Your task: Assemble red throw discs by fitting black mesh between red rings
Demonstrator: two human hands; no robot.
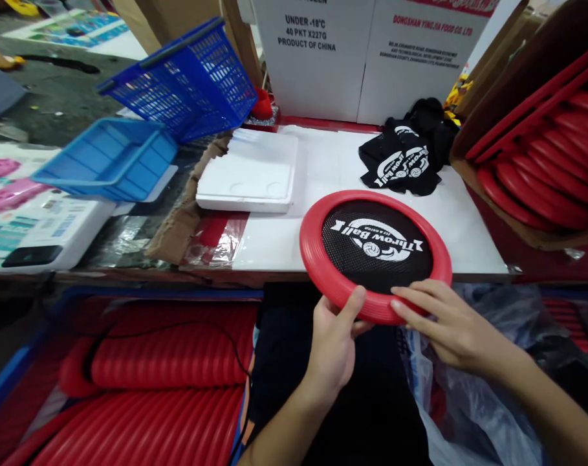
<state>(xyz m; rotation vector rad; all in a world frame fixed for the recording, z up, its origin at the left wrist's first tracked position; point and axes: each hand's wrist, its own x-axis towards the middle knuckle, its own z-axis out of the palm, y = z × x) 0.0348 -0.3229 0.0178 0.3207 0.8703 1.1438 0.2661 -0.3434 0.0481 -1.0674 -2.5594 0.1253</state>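
Observation:
A red-rimmed disc (375,249) with a black mesh centre printed "Throw Ball" hangs over the front edge of the white table top (323,175). My left hand (333,343) grips the disc's near rim, thumb on top and fingers under. My right hand (442,320) lies with its fingers pressed on the rim just to the right. A pile of black printed mesh pieces (405,162) sits further back on the table.
A cardboard box of red rings (541,149) stands at the right. Below the table lie stacked red rings (162,382) and clear plastic bags (468,401). A white foam tray (250,171), two blue baskets (187,77) and white cartons (366,52) sit at the back.

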